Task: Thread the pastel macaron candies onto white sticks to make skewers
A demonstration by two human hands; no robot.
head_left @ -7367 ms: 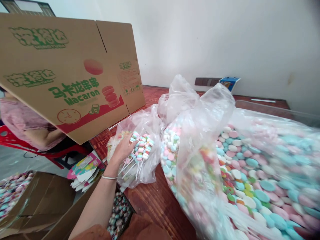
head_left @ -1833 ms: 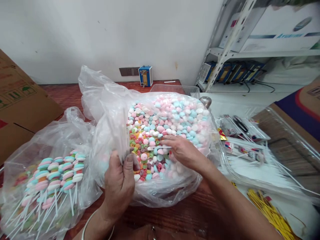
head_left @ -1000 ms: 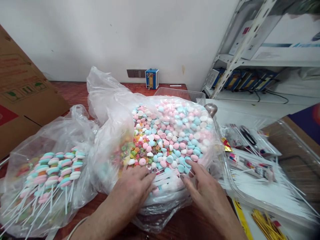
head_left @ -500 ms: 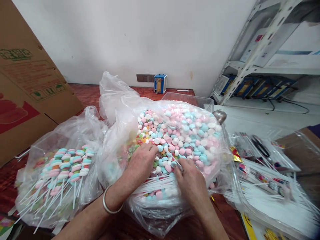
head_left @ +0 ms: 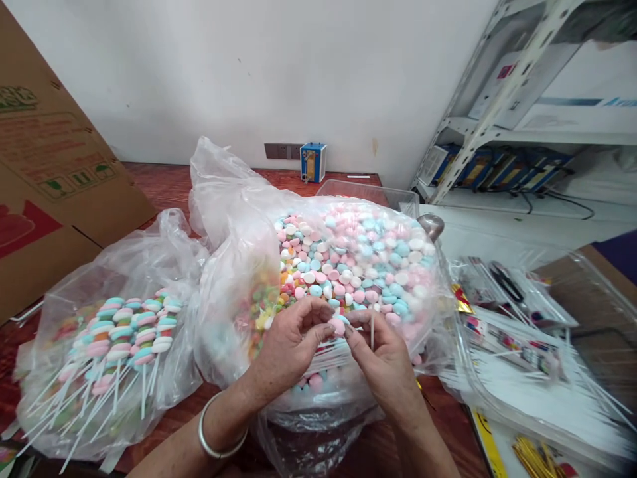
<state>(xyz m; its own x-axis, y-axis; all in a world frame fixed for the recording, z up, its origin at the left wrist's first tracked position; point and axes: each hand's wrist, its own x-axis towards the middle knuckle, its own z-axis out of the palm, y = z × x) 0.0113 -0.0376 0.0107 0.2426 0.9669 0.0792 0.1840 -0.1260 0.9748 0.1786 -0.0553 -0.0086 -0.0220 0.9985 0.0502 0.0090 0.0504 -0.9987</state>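
A big clear plastic bag (head_left: pixel 223 219) lies open in front of me, heaped with pastel pink, blue and white round candies (head_left: pixel 363 259) and small coloured ring candies (head_left: pixel 266 305). My left hand (head_left: pixel 288 345) is pinched on a pink candy (head_left: pixel 338 325) just above the heap. My right hand (head_left: pixel 383 358) faces it, fingers closed on a thin white stick (head_left: pixel 371 328) held upright. A bundle of white sticks (head_left: pixel 328 355) lies across the candy under both hands. A silver bangle (head_left: pixel 212 441) circles my left wrist.
A second clear bag (head_left: pixel 104 345) at the left holds finished candy skewers. A macaron carton (head_left: pixel 54 172) leans at far left. A clear tray (head_left: pixel 527 352) with sticks and scissors sits at right, metal shelving (head_left: pixel 497 79) behind it. A small blue box (head_left: pixel 309 161) stands by the wall.
Both hands have lifted off the candy heap and come together. The left now pinches a pink candy and the right holds a single stick upright.
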